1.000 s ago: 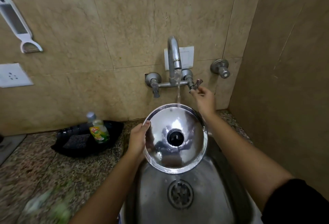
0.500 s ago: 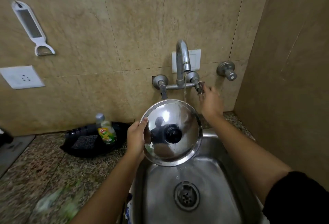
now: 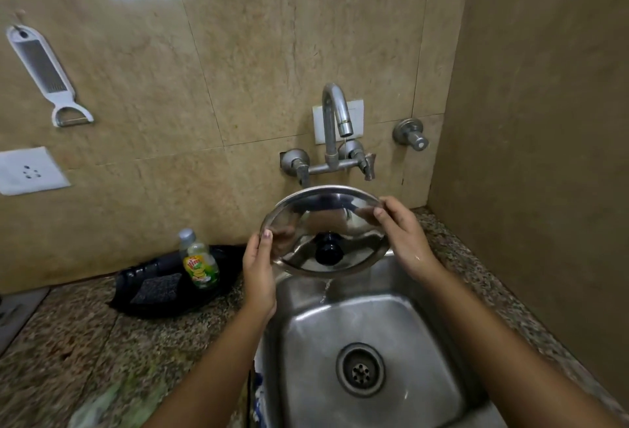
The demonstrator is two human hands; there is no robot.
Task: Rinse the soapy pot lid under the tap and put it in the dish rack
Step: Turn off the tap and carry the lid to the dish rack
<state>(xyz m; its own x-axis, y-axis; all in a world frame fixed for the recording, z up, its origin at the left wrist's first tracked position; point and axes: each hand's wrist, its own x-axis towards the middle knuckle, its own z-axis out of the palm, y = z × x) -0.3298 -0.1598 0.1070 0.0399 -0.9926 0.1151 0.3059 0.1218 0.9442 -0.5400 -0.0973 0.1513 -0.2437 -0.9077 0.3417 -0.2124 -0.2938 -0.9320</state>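
Gripping the pot lid [image 3: 326, 213] at opposite rim edges with left hand [image 3: 258, 271] and right hand [image 3: 405, 233] (black knob [image 3: 328, 250] facing the camera), above the sink [image 3: 425, 342].

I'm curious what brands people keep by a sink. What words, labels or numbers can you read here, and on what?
"Vim": red logo on the dish soap bottle label, slightly blurred.
The label's smaller print: too small to read.
No text shows on the pot lid, tap or wall socket.
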